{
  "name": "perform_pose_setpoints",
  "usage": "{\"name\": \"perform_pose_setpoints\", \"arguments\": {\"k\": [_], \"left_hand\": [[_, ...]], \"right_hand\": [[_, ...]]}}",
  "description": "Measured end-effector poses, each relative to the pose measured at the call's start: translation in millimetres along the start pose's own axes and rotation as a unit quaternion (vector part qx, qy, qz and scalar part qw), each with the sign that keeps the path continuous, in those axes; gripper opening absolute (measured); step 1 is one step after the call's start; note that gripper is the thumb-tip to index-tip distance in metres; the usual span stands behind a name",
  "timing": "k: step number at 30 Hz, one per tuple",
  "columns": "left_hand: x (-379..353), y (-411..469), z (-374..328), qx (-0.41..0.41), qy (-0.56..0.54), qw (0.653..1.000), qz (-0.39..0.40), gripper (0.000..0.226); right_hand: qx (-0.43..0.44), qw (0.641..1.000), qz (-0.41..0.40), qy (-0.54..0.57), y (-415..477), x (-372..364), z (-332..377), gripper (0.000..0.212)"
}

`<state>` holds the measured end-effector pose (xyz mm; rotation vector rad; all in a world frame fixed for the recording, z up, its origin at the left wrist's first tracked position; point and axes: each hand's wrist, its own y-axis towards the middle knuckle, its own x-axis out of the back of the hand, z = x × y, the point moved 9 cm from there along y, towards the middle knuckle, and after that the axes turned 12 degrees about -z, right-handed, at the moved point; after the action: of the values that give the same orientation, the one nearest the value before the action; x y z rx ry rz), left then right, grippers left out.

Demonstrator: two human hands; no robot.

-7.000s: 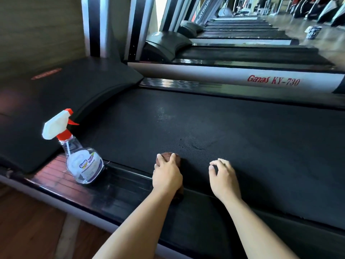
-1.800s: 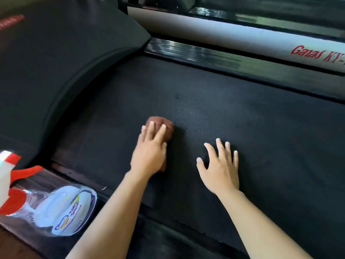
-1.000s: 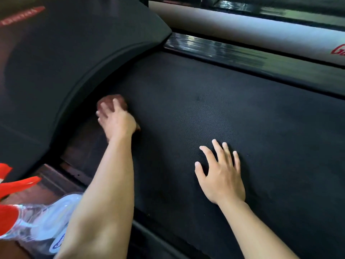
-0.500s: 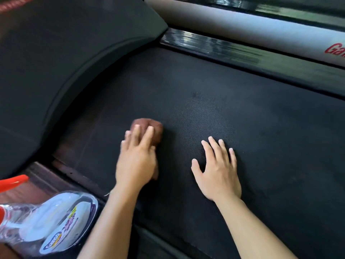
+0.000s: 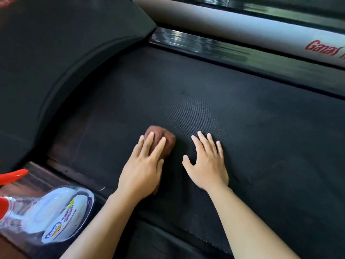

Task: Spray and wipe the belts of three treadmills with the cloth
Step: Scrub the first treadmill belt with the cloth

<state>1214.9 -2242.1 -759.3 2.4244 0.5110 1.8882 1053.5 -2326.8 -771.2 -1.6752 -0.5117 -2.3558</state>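
The black treadmill belt (image 5: pixel 242 116) fills most of the view. My left hand (image 5: pixel 143 165) presses a small brown cloth (image 5: pixel 166 139) flat onto the belt, and most of the cloth is hidden under the palm and fingers. Just to its right, my right hand (image 5: pixel 207 163) rests flat on the belt with fingers spread, holding nothing. A clear spray bottle (image 5: pixel 54 215) with a red trigger stands on the near side rail at the lower left, apart from both hands.
The black motor cover (image 5: pixel 56 43) curves over the belt's left end. A glossy far side rail (image 5: pixel 224 51) borders the belt. Beyond it runs the neighbouring treadmill's white side panel (image 5: pixel 242 28) with red lettering. The near rail (image 5: pixel 61 176) is reddish brown.
Over the last second my left hand swept the cloth from near the motor cover back to the right, ending close beside my right hand. The right hand stayed planted on the belt.
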Motion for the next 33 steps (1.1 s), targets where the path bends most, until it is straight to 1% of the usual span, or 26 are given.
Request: {"name": "perform_pose_setpoints", "arguments": {"k": [2, 3, 7, 10, 13, 16, 18, 23, 26, 27, 29, 31, 33], "left_hand": [[2.9, -23.6, 6.2, -0.003, 0.013, 1.000, -0.002, 0.059], [4.3, -28.7, 14.2, 0.013, 0.017, 1.000, -0.002, 0.060], [9.4, -20.7, 33.4, 0.125, 0.007, 0.992, -0.018, 0.060], [5.4, -3.1, 20.0, 0.147, 0.010, 0.989, -0.009, 0.061], [-7.0, 8.7, -7.0, 0.103, 0.006, 0.995, 0.012, 0.061], [-17.9, 6.4, -45.3, 0.041, 0.009, 0.999, 0.028, 0.062], [-22.8, -5.8, -73.7, 0.007, 0.008, 0.999, 0.039, 0.062], [-24.8, -60.7, -129.4, -0.079, -0.010, 0.995, 0.055, 0.060], [-18.7, -83.5, -125.8, -0.105, -0.026, 0.992, 0.059, 0.059], [-16.2, -83.4, -116.0, -0.098, -0.026, 0.993, 0.056, 0.059], [-12.4, -71.8, -88.6, -0.057, -0.018, 0.997, 0.040, 0.060], [-7.8, -50.3, -61.6, -0.001, -0.015, 1.000, 0.013, 0.059], [-10.8, -26.6, -45.3, 0.059, -0.021, 0.998, 0.010, 0.057]], "right_hand": [[0.004, 1.000, 0.009, 0.004, -0.6, 0.9, -0.5, 0.077], [0.008, 1.000, 0.016, 0.007, -1.3, 1.6, -0.4, 0.077], [0.010, 0.999, 0.041, 0.032, -7.5, 10.2, -3.9, 0.069], [-0.031, 0.998, 0.021, 0.055, -27.4, 30.3, -19.4, 0.064], [-0.078, 0.995, -0.004, 0.055, -63.4, 48.6, -46.7, 0.061], [-0.118, 0.992, -0.032, 0.018, -104.4, 58.0, -77.1, 0.059], [-0.144, 0.989, -0.041, -0.019, -128.5, 60.7, -94.4, 0.062], [-0.168, 0.980, -0.048, -0.094, -158.3, 66.7, -116.5, 0.065], [-0.165, 0.979, -0.043, -0.112, -160.8, 64.2, -117.5, 0.066], [-0.164, 0.979, -0.044, -0.116, -161.1, 63.5, -117.3, 0.066], [-0.165, 0.978, -0.049, -0.120, -161.1, 62.8, -118.0, 0.065], [-0.167, 0.977, -0.055, -0.122, -160.6, 62.5, -119.2, 0.064], [-0.172, 0.975, -0.058, -0.126, -159.3, 62.0, -120.1, 0.065]]}}
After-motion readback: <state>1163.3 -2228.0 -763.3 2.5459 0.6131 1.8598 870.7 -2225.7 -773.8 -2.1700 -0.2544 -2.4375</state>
